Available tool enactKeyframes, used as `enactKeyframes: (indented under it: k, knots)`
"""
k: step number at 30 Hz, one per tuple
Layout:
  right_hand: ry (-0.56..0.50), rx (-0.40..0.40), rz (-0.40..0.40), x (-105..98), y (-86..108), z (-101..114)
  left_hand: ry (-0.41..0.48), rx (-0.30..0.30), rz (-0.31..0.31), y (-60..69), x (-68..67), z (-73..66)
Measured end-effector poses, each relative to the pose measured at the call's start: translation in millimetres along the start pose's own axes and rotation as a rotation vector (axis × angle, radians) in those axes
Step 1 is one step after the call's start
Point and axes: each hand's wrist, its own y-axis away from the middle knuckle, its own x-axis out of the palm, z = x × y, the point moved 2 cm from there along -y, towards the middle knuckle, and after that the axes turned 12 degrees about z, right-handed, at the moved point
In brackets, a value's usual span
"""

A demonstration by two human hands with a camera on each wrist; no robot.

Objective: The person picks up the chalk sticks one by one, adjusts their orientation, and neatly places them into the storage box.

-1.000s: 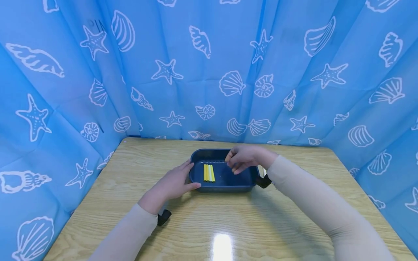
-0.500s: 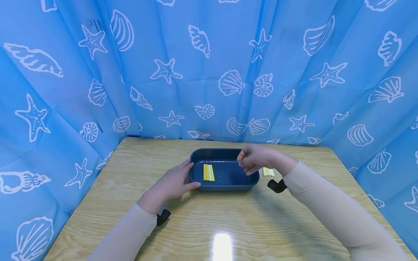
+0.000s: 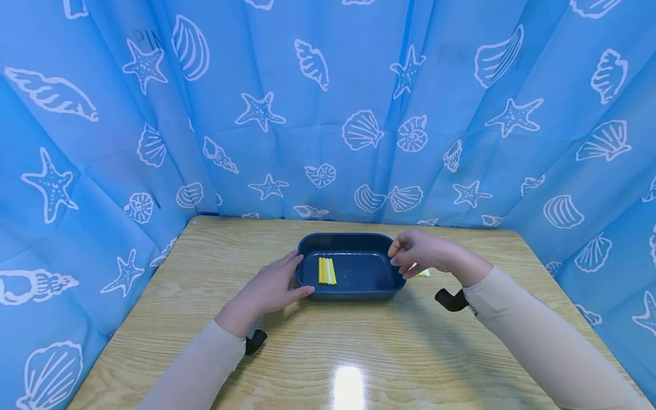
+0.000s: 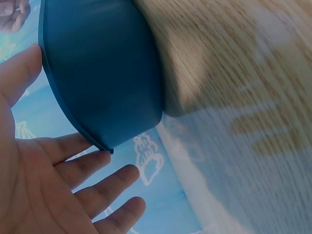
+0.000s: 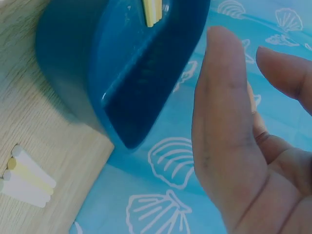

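Note:
A dark blue rectangular tray (image 3: 353,296) stands on the table with several yellow and white chalk sticks (image 3: 327,271) side by side at its left end. My left hand (image 3: 271,285) rests against the tray's left end, thumb and fingertips touching the rim; the left wrist view shows the fingers (image 4: 109,190) spread and loosely bent. Over the tray's right end hovers my right hand (image 3: 424,251), its fingers loosely bent. In the right wrist view nothing shows between thumb and forefinger. More white and yellow chalk sticks (image 5: 29,178) lie right of the tray, partly hidden by that hand in the head view.
The wooden table (image 3: 328,341) has its back edge against a blue shell-patterned curtain (image 3: 328,142). Black wrist mounts stick out under the left sleeve (image 3: 200,364) and the right sleeve (image 3: 533,324).
My right hand has moved right, from over the middle of the tray to its right end. The left hand, the tray and the chalk in it have stayed put.

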Motion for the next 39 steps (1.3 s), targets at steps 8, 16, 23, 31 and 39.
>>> enactKeyframes:
  k: [8,16,23,31,39]
  knots:
    - [-0.012,-0.005,-0.057,-7,17.8,-14,-0.008,0.009,-0.012,-2.0,0.8,0.0]
    - [-0.03,-0.002,-0.104,-17,31.7,-31,-0.015,0.01,-0.017,-2.2,1.5,0.4]
    - [-0.037,0.017,-0.181,-28,34.2,-55,-0.013,-0.002,-0.017,-2.1,1.6,0.1]
    - [-0.048,0.059,-0.262,-38,26.5,-86,-0.018,-0.01,-0.009,-2.1,1.9,0.8]
    - [-0.105,0.107,-0.306,-46,11.9,-111,-0.01,-0.014,-0.016,-2.5,2.1,0.2]
